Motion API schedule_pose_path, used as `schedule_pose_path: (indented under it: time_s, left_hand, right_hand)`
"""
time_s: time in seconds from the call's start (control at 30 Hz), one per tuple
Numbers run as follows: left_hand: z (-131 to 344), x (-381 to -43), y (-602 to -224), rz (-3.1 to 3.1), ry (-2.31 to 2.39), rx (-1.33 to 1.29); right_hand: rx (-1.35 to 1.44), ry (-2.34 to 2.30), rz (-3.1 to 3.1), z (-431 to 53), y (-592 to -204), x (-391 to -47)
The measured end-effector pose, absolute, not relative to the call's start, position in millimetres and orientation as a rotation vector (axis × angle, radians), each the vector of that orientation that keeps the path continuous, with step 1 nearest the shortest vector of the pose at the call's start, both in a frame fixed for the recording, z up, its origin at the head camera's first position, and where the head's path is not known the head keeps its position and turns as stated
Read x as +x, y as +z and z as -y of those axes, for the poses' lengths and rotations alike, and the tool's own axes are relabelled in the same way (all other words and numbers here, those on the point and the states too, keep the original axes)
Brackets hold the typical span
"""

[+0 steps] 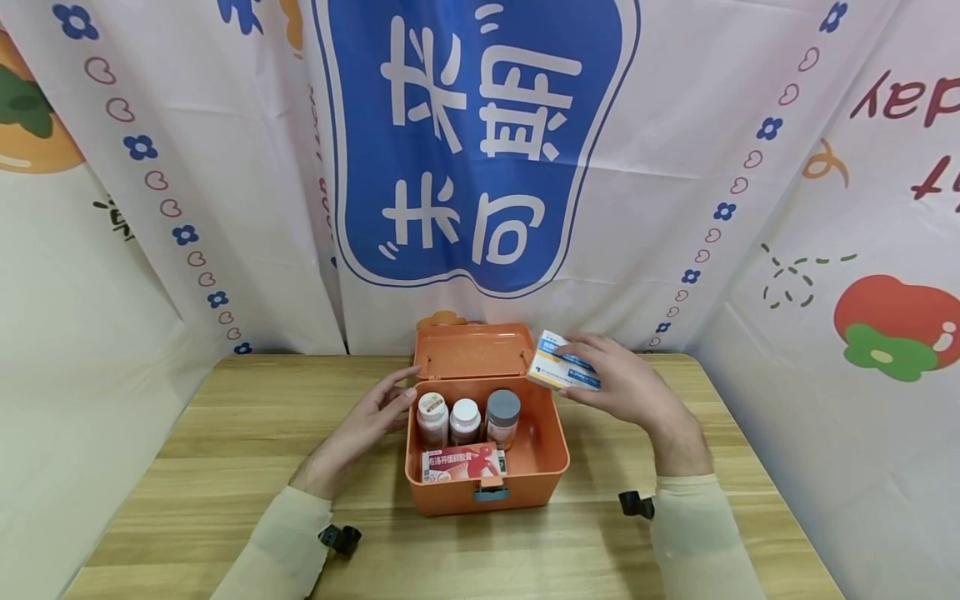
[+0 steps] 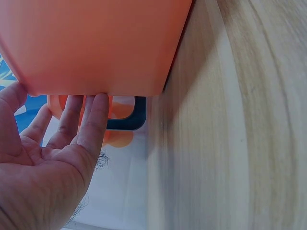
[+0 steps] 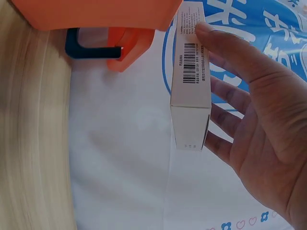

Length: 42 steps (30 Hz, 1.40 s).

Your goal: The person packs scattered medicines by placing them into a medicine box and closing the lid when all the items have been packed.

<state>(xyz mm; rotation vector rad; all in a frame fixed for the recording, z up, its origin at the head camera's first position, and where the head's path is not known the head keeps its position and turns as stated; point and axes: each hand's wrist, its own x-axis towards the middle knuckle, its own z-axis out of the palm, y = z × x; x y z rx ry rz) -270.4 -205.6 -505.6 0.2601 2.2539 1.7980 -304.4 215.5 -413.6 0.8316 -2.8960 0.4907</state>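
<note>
An orange lidded box (image 1: 487,497) stands on the table with its lid (image 1: 474,352) raised at the back. Inside, white-capped bottles (image 1: 432,406) (image 1: 466,412) and a grey-capped bottle (image 1: 503,406) stand in a row behind a red-and-white medicine carton (image 1: 462,463). My left hand (image 1: 372,417) touches the orange box's left side near the back corner, its fingers (image 2: 91,122) loosely extended. Beside the raised lid, above the orange box's back right corner, my right hand (image 1: 626,379) holds a white, blue and yellow medicine carton (image 1: 553,367) between thumb and fingers. A barcode shows on that carton's narrow side.
The wooden table (image 1: 247,467) surrounds the orange box. A printed white cloth (image 1: 675,167) hangs behind and at the sides. Dark handle parts (image 2: 136,117) stick out behind the box. A blue latch (image 1: 491,494) sits on its front.
</note>
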Motion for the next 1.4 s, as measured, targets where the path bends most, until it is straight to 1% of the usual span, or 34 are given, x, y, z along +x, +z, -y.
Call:
schedule_pose_path:
  time_s: [0.9,1.4]
  left_hand:
    - [204.8,-274.2,-506.9,-2.205,1.834,0.26]
    - [204.5,-274.0,-507.1,-2.21,1.834,0.263]
  right_hand:
    - [0.965,0.384,2.884,-169.9,-396.2,-285.6]
    - [1.146,0.327,2.786,-147.6,-400.2,-277.1]
